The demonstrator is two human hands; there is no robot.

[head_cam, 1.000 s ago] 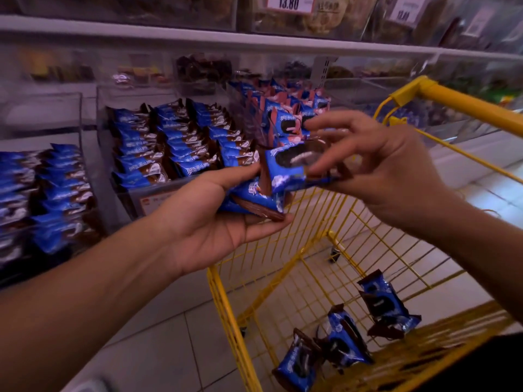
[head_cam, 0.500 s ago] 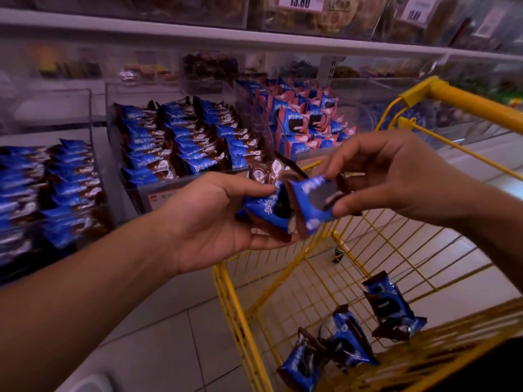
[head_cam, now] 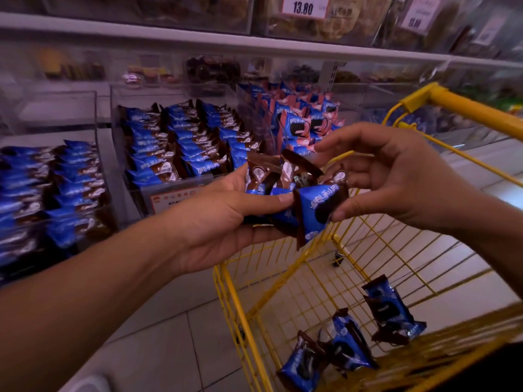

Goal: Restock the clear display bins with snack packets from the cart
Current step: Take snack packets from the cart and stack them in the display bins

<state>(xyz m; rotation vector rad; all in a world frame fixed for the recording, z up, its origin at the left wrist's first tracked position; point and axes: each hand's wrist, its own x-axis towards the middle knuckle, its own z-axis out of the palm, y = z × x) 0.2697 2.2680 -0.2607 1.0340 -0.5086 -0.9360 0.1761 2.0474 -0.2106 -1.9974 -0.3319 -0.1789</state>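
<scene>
Since a second ago: right hand (head_cam: 396,176) has tipped its packet (head_cam: 317,210) upright against the left hand's stack (head_cam: 271,179).

Bin (head_cam: 175,190), left of cart (head_cam: 464,108): rows nearly full, room at front edge.

Cart: three packets (head_cam: 351,343) on floor, walls open above.

Left hand (head_cam: 226,216): fingers curled under stack, thumb clamped on top.

Right hand: thumb and fingertips pinch packet, apparently squaring it for loading.

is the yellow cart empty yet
Not empty: three blue packets lie on the bottom of the yellow cart.
</scene>
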